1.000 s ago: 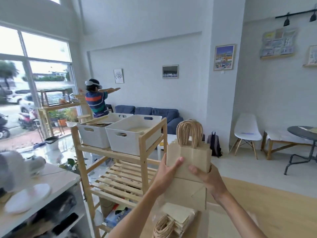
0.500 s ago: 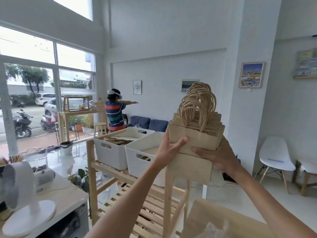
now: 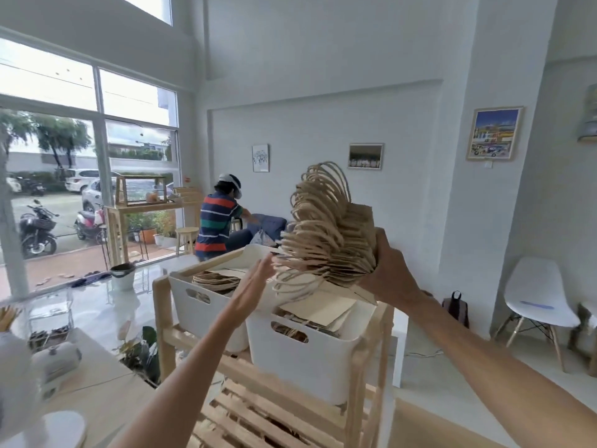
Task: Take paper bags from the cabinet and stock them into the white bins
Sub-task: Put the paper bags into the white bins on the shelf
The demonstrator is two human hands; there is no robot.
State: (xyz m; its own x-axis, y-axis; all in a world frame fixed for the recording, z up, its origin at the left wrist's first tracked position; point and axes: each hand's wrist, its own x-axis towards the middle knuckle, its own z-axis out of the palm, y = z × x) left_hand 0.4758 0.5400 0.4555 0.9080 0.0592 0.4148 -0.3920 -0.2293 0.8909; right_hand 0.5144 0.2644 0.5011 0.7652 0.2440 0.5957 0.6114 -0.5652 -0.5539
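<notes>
Right hand (image 3: 389, 275) gripped a stack of paper bags (image 3: 336, 240), tilted left with handles fanned out, above the right white bin (image 3: 310, 357). Left hand (image 3: 255, 287) was released, flat, fingers touching the handles. Both bins, the left white bin (image 3: 200, 308) too, already had bags inside, on the wooden shelf (image 3: 168, 334).

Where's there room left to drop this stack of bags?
Both white bins hold bags already. The near bin is crowded to its rim; the far bin shows some bare room behind its bags. The right hand holds the bag stack.
</notes>
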